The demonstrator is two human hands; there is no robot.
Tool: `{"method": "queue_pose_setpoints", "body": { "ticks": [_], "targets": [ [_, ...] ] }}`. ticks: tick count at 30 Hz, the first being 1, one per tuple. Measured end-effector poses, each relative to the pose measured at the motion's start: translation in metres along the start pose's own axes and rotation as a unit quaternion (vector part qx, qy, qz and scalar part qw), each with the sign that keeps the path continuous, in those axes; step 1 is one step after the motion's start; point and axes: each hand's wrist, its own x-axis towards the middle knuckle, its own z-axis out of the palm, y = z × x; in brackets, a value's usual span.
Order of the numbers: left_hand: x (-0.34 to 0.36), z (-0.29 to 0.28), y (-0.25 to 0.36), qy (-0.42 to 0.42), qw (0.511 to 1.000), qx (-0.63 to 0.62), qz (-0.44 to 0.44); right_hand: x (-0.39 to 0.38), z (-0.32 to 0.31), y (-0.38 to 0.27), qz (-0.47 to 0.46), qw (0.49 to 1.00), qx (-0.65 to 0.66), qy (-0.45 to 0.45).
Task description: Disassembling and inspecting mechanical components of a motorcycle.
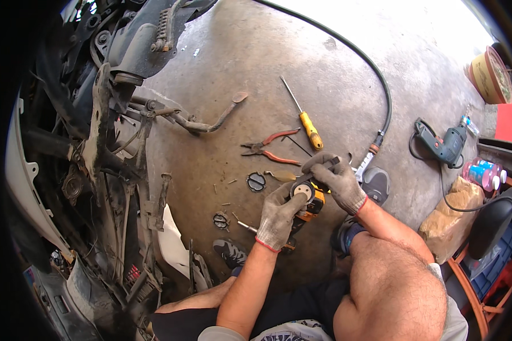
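My gloved left hand [276, 220] is clamped around an orange-and-black tool [317, 203], with the thumb on the pale round disc [302, 191] at its near end. The tool is between my knees, above the concrete floor [239, 51]. My gloved right hand [342, 186] is just beside it, fingers bunched close to the tool's edge; I cannot tell what, if anything, is pinched in them.

On the floor beyond my hands lie red-handled pliers [276, 158], their jaws pointing left, and a yellow-handled screwdriver [311, 131] with its tip pointing away from me. Left of the tool, two round dark pieces lie apart, one [256, 182] near the pliers and one [221, 220] nearer my left shoe [230, 253]. A black hose [375, 74] curves down to a silver end near my right hand.

Off to my right are a power drill [450, 146], pink bottles [482, 174] and a rough stone [453, 219]. A grimy metal frame [99, 119] stands along my left.
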Motion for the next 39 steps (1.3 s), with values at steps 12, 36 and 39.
{"method": "queue_pose_setpoints", "body": {
  "ticks": [12, 36, 39],
  "targets": [
    [-0.001, 0.006, 0.003, 0.011, 0.999, 0.048, 0.005, -0.003, -0.001, -0.004, 0.023, 0.999, -0.017, 0.022],
    [0.005, 0.002, 0.006, 0.095, 0.986, 0.137, 0.022, 0.000, -0.003, 0.003, 0.020, 0.999, -0.026, 0.023],
    [0.003, 0.004, 0.008, 0.096, 0.991, 0.092, 0.017, 0.002, -0.004, 0.006, 0.012, 0.998, -0.045, 0.033]
  ]
}}
